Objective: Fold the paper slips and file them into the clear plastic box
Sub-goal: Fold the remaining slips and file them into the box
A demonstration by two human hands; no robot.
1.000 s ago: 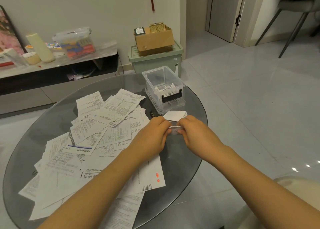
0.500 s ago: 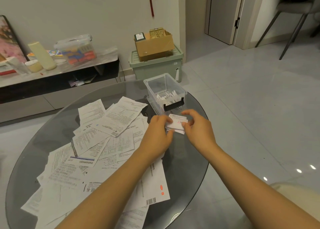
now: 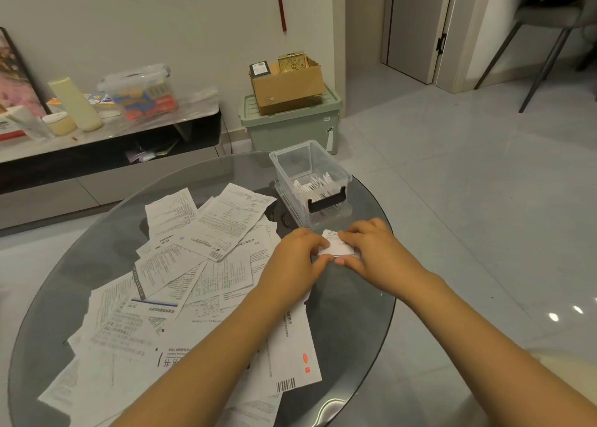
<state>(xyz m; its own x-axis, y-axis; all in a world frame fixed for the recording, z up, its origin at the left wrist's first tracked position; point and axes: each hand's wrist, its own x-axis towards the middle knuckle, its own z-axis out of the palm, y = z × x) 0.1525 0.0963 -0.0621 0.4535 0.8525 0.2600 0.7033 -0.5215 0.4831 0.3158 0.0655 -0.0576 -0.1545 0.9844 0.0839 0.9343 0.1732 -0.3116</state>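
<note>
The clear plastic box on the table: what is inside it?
The clear plastic box holds folded white slips standing near its front. Their lower parts are hidden behind the black latch.

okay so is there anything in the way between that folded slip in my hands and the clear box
Nothing visible. Both hands, left and right, hold the folded slip just in front of the clear plastic box, which is open on top; only bare glass table lies between.

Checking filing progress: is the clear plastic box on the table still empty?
No, the clear plastic box already holds several folded paper slips standing inside near its black handle.
</note>
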